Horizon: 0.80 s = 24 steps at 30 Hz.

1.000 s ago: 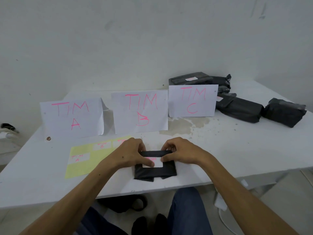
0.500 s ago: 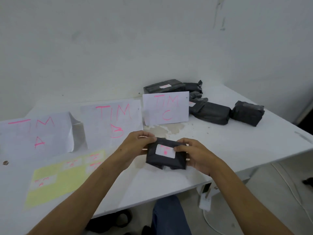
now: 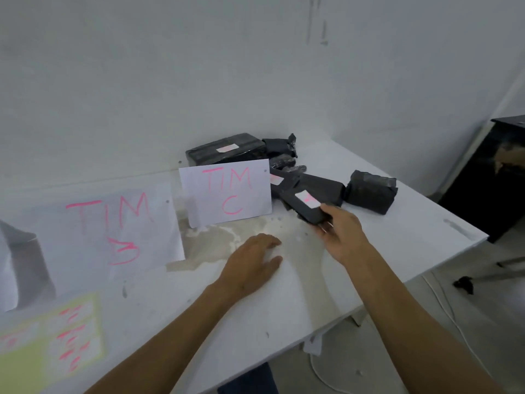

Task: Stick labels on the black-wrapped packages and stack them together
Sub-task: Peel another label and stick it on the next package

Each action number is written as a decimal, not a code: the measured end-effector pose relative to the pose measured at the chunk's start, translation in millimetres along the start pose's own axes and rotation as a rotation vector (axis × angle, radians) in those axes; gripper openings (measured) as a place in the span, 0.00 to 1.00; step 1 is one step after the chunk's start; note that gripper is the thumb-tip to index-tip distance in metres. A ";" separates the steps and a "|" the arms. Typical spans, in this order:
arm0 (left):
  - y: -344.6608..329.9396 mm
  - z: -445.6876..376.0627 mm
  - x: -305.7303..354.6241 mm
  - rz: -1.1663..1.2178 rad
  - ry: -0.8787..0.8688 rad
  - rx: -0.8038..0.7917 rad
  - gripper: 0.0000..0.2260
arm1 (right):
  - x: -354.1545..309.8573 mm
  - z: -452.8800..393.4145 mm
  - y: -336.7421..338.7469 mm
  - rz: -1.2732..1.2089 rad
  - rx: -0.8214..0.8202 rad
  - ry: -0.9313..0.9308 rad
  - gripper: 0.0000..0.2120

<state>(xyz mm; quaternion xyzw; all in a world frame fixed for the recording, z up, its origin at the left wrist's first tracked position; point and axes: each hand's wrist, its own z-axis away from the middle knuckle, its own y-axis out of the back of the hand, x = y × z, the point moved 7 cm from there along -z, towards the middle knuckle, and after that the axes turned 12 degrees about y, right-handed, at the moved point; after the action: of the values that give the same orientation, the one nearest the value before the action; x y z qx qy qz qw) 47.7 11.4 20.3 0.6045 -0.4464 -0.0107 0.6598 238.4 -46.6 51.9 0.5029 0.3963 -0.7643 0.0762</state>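
Gripping a black-wrapped package (image 3: 303, 205) bearing a white pink-marked label (image 3: 307, 199), right hand (image 3: 341, 234) fingers curl.

White counter (image 3: 412, 231) stained near centre; paper signs "TIM B" (image 3: 113, 223) and "TIM C" (image 3: 227, 191) standing; black cabinet (image 3: 494, 180) at right.

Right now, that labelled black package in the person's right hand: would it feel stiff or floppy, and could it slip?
The labelled package probably feels fairly stiff: it keeps a flat, boxy shape though the right hand holds only its near end. It seems light for its size, since one hand carries it. The wrap looks smooth, so it might slip in a loose hold.
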 end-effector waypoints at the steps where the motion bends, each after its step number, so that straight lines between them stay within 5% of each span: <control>1: -5.9 -3.1 0.9 -0.064 -0.059 0.008 0.17 | -2.2 -11.3 -6.3 -0.014 0.004 0.024 0.17; 10: -21.7 -32.3 -0.2 -0.200 -0.109 -0.036 0.27 | 2.7 -95.8 -88.4 0.065 -0.144 0.055 0.14; 14: -23.0 -33.4 -1.5 -0.199 -0.124 -0.021 0.27 | -7.2 -121.4 -95.9 0.862 -0.223 0.357 0.12; 19: -23.7 -35.5 -4.1 -0.190 -0.137 -0.001 0.27 | -31.3 -130.2 -70.3 1.476 -0.253 0.728 0.31; 24: -23.6 -35.9 -4.4 -0.185 -0.140 0.017 0.26 | -18.1 -138.8 -29.4 1.939 -0.513 0.364 0.62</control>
<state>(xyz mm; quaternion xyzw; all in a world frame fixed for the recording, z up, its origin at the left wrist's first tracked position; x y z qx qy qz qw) 79.0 35.8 3.4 0.6463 -0.4337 -0.1097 0.6181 330.3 62.8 57.5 0.6846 -0.0243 -0.1774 0.7066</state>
